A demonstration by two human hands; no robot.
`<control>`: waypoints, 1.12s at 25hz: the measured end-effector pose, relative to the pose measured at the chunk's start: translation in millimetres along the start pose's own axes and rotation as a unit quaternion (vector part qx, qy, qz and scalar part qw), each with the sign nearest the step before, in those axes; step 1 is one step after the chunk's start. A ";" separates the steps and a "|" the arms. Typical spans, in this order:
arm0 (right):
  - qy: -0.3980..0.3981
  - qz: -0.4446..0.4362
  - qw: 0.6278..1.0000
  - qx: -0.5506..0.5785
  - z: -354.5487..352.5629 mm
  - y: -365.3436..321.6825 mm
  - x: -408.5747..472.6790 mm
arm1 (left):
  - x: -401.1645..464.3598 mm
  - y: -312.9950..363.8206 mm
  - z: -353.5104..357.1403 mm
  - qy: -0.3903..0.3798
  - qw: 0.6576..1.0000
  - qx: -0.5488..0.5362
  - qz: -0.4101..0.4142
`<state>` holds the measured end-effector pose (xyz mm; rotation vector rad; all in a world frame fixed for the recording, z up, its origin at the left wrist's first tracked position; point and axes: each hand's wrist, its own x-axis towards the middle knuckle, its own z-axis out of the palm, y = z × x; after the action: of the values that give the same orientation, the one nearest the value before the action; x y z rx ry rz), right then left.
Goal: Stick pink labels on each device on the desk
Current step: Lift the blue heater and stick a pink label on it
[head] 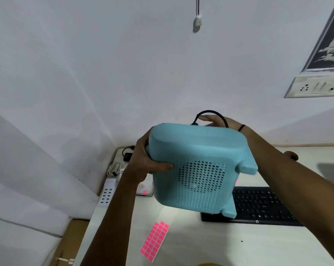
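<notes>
both hands grip the light blue perforated plastic device [198,167] lifted above the white desk [210,246]: left hand [147,160] on its side, right hand [216,120] behind the top. pink label sheet [155,240] lies below; set device down flat, clear of black keyboard [258,204], before peeling

Black band [241,128] on right wrist

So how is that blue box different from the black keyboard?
The blue box is bulky and held in the air, tilted, by both hands; the black keyboard is flat and lies on the desk. The box has a perforated grille; the keyboard has rows of keys. Both are desk devices.
</notes>
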<state>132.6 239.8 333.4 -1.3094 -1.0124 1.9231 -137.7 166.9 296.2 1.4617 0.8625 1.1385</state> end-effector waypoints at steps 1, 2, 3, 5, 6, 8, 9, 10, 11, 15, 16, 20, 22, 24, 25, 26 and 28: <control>-0.027 0.023 0.999 0.013 -3.8 -9.0 9.1 | 0.2 -0.7 -0.2 -0.007 0.999 0.032 0.019; -0.072 0.023 0.997 0.001 -10.2 -15.1 17.8 | -0.4 0.5 2.2 -0.018 0.998 0.047 0.031; -0.038 0.007 0.999 -0.019 -18.0 -23.3 24.2 | 1.6 1.7 5.0 -0.026 0.997 0.067 0.036; -0.025 -0.021 0.997 -0.072 -21.6 -44.2 25.1 | 12.4 2.5 10.1 -0.045 0.989 0.138 0.036; -0.028 -0.049 0.993 -0.103 -21.7 -49.8 23.0 | 19.8 1.6 15.6 -0.056 0.981 0.181 0.038; 0.009 -0.106 0.977 -0.187 -27.1 -57.5 19.4 | 35.9 1.4 33.8 -0.082 0.957 0.277 0.035; 0.027 -0.139 0.961 -0.237 -32.0 -59.7 19.0 | 46.4 1.4 44.8 -0.087 0.939 0.333 0.029; 0.049 -0.163 0.939 -0.298 -35.6 -60.0 17.2 | 57.5 1.5 55.9 -0.087 0.917 0.389 0.021; 0.076 -0.191 0.903 -0.378 -40.9 -57.5 16.2 | 69.3 0.1 67.3 -0.090 0.893 0.440 0.018; 0.221 -0.230 0.731 -0.603 -80.3 -34.4 28.6 | 126.2 -19.0 117.7 -0.130 0.796 0.588 0.063; 0.247 -0.227 0.726 -0.600 -96.0 -26.8 34.6 | 140.8 -27.2 131.1 -0.144 0.772 0.615 0.074; 0.249 -0.187 0.768 -0.560 -173.4 -2.4 56.3 | 199.6 -66.3 180.8 -0.204 0.708 0.673 0.070; 0.224 -0.170 0.795 -0.537 -207.2 4.1 65.6 | 227.5 -86.4 199.6 -0.225 0.696 0.681 0.049; 0.200 -0.151 0.829 -0.499 -232.6 8.5 76.5 | 248.9 -102.4 211.6 -0.237 0.687 0.686 0.038; 0.193 -0.142 0.840 -0.486 -245.4 9.6 83.9 | 258.8 -111.1 217.7 -0.242 0.681 0.690 0.034; 0.188 -0.136 0.845 -0.481 -257.5 11.1 92.0 | 267.4 -120.3 223.0 -0.249 0.675 0.694 0.029; 0.182 -0.133 0.841 -0.492 -278.1 16.6 108.4 | 281.0 -139.1 232.1 -0.262 0.668 0.696 0.010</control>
<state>356.5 390.0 204.3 -1.8207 -1.9491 0.8274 173.2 388.6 216.6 2.8018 1.3337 -0.2732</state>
